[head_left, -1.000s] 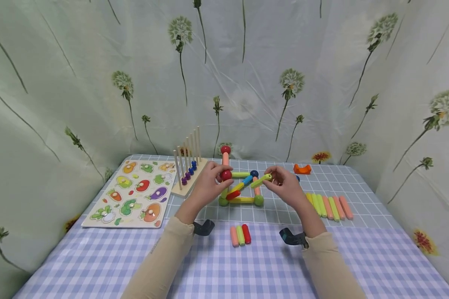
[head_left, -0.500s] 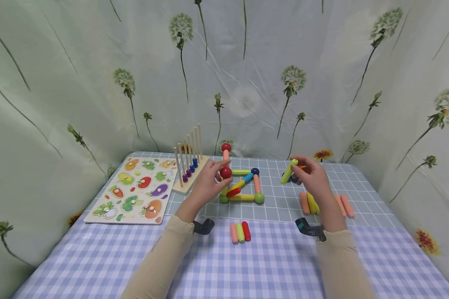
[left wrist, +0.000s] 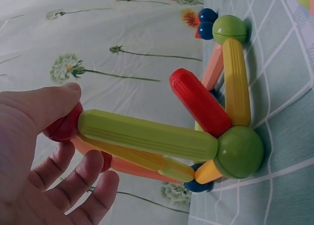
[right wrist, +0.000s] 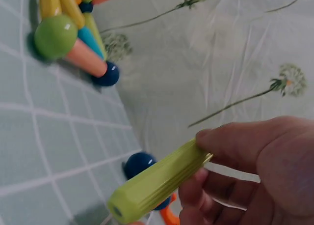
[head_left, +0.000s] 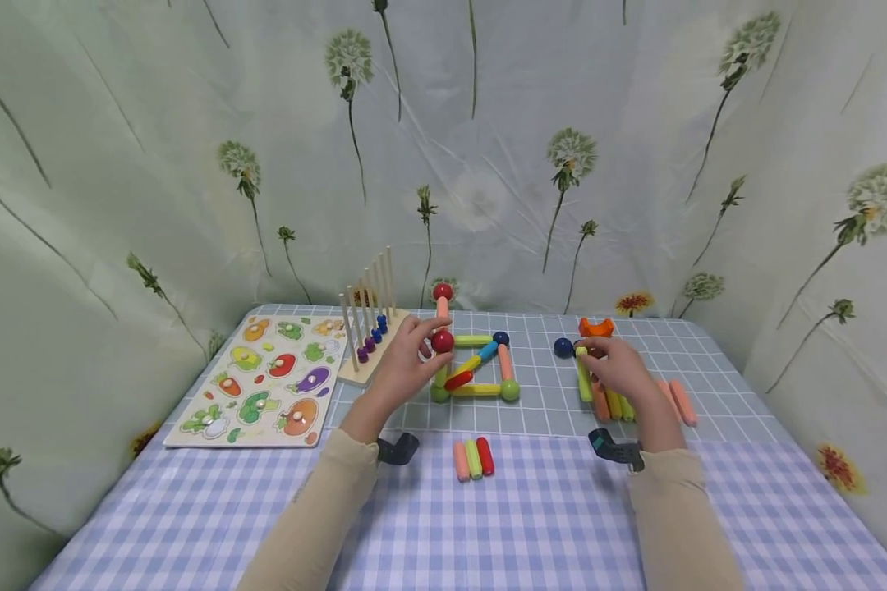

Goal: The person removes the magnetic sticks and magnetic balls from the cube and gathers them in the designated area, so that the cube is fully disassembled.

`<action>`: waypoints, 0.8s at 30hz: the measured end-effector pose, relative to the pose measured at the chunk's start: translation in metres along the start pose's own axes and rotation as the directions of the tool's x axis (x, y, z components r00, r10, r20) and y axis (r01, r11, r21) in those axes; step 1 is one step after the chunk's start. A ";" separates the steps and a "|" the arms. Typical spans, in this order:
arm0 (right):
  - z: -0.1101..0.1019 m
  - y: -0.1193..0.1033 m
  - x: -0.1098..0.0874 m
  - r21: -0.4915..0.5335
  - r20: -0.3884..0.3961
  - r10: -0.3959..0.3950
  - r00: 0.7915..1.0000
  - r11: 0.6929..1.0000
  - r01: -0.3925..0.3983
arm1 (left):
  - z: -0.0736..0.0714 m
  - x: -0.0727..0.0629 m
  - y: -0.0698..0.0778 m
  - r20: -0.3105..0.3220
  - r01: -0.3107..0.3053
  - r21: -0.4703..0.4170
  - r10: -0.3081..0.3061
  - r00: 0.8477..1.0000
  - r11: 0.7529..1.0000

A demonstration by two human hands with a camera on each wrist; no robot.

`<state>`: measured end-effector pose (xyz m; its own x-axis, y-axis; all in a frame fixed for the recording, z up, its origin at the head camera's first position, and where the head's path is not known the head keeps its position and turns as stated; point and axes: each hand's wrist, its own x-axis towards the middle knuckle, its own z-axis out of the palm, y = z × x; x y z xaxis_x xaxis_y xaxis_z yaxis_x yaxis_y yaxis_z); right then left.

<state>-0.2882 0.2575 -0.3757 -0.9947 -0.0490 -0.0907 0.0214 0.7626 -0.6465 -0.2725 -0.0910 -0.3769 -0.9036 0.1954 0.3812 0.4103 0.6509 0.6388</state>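
With thumb and fingers, my left hand grips a red ball at the top of a yellow-green stick. That stick rises from a green ball at a corner of a ball-and-stick frame standing on the table. A red stick leans up from the same corner. To the right, my right hand pinches one end of a loose yellow-green stick. In the head view this stick points down beside the row of sticks. Dark blue balls lie close behind it.
Pink sticks lie at the right, partly behind my right hand. An orange curved piece sits at the back. Three short sticks lie in front. At the left are a vegetable peg puzzle and a wooden bead rack.
My right hand has carried the yellow-green stick away from the frame, rightward, then lowered it toward the row of sticks. My left hand keeps holding the red ball.
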 end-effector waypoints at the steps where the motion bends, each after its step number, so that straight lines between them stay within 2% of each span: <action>1: 0.001 0.002 0.001 -0.023 0.007 0.002 1.000 1.000 -0.001 | -0.001 0.000 0.000 -0.003 0.000 0.003 0.000 1.000 1.000; 6: 0.008 0.013 0.004 -0.101 0.029 0.017 0.999 0.995 -0.014 | -0.002 -0.001 -0.001 -0.007 -0.008 0.004 0.008 1.000 1.000; 13: 0.014 0.025 0.005 -0.146 0.020 0.068 0.997 0.987 -0.064 | 0.000 0.000 0.001 0.038 0.029 -0.021 -0.028 0.999 0.999; 19: 0.020 0.025 0.007 -0.244 0.025 0.036 0.999 0.969 -0.029 | 0.000 -0.001 0.001 0.025 0.035 -0.022 -0.034 0.999 0.999; 24: 0.020 0.023 0.004 -0.267 0.052 0.047 0.998 0.963 -0.032 | -0.001 -0.001 0.002 0.029 0.046 -0.021 -0.045 0.999 0.999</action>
<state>-0.2902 0.2623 -0.4063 -0.9859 -0.0466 -0.1607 0.0251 0.9083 -0.4176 -0.2705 -0.0905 -0.3757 -0.9244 0.1872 0.3323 0.3710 0.6433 0.6697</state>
